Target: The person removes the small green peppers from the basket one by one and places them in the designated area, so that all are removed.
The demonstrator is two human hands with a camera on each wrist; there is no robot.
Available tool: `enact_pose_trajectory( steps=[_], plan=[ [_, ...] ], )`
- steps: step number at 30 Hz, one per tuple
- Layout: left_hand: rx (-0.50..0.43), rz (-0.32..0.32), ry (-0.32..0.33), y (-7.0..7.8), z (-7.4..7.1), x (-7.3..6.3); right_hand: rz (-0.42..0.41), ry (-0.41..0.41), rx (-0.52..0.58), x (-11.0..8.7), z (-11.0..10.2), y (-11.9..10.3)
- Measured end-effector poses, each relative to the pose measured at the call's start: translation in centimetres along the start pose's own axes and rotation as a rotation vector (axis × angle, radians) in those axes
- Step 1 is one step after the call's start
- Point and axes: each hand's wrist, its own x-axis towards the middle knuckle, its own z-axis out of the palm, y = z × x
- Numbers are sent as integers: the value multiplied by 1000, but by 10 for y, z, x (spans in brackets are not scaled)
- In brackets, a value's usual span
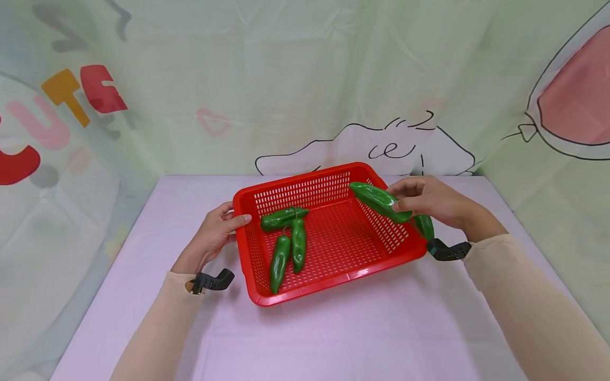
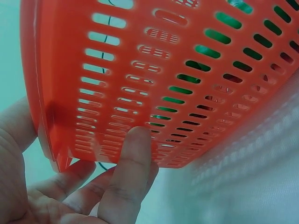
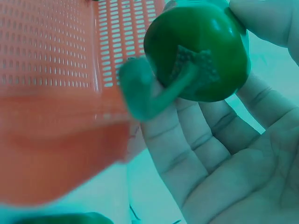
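A red plastic basket (image 1: 333, 233) with slotted walls is tilted above the table, its left end raised. My left hand (image 1: 215, 233) grips its left rim, thumb over the edge and fingers beneath; in the left wrist view the fingertips press the slotted outer wall (image 2: 107, 98). Inside, at the left, lie three green chili peppers (image 1: 280, 262). My right hand (image 1: 429, 203) pinches another green pepper (image 1: 378, 200) between thumb and fingers over the basket's right end. Its stem (image 3: 173, 91) points at the right wrist camera. One more pepper (image 1: 424, 226) shows outside the basket, below the right hand.
A white cloth covers the table (image 1: 324, 338). Behind it hangs a pale green printed curtain (image 1: 295, 79). Wrist cameras are strapped on both wrists, the right one (image 1: 448, 250) close by the basket's right corner.
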Motion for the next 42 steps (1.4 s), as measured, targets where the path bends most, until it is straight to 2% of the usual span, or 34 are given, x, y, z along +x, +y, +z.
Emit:
enact_pose_trajectory(
  steps=[21,33,42],
  plan=[
    [6,1,-1,2,1,-1,27,113,16,-18,-28,31],
    [9,7,-3,1,1,-1,34,191,116,-26,-43,55],
    [5,-3,-2,1,1,0,88,243,103,-32,-49,72]
  ],
)
